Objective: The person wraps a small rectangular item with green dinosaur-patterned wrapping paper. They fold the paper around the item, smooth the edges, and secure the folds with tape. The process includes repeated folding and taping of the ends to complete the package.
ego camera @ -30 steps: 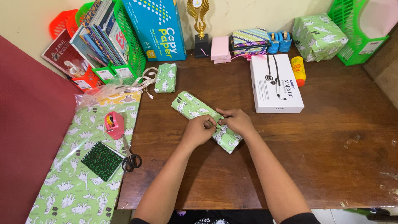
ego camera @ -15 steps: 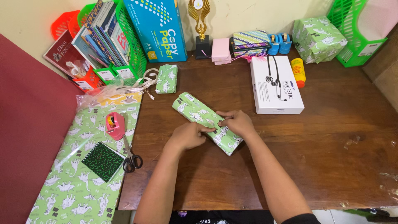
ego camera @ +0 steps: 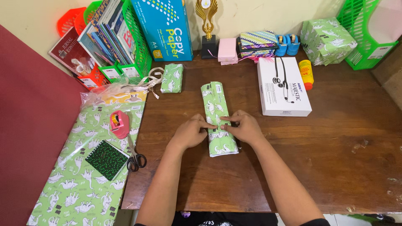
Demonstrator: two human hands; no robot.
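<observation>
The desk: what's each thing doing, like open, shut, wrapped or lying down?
Long parcel: wrapped, lying flat, both hands pressing its middle.
Left hand: on parcel.
Right hand: on parcel.
Small parcel: wrapped, lying flat.
White box: shut.
Scissors: shut.
Notebook: shut.
Yellow bottle: lying down.

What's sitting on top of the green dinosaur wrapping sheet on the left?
On the wrapping sheet lie a pink tape dispenser, scissors and a dark green patterned notebook. Crinkled clear plastic covers its far end, so what lies beneath there can't be seen.
</observation>
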